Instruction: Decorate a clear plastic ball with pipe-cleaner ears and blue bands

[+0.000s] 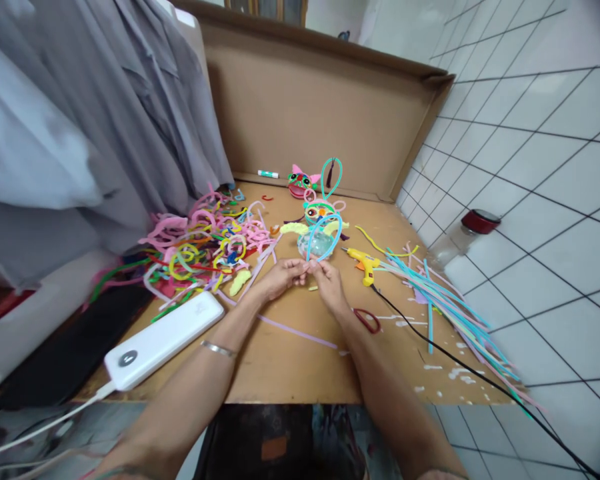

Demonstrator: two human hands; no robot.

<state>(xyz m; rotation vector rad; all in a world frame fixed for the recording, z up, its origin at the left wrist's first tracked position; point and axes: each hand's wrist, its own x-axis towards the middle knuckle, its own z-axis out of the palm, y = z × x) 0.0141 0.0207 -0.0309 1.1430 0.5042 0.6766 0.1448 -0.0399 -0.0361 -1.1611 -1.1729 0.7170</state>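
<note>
My left hand and my right hand meet at the middle of the cardboard-covered table. Both pinch the lower ends of a light blue pipe cleaner that loops up around a clear round ball. Just behind the ball stands a pipe-cleaner figure with big eyes and tall teal ears. A pink cat-like figure sits further back.
A tangled heap of coloured pipe cleaners lies to the left. A yellow glue gun with a black cord, red scissors and a bundle of straight pipe cleaners lie to the right. A white power bank lies near left. A red-lidded jar stands by the tiled wall.
</note>
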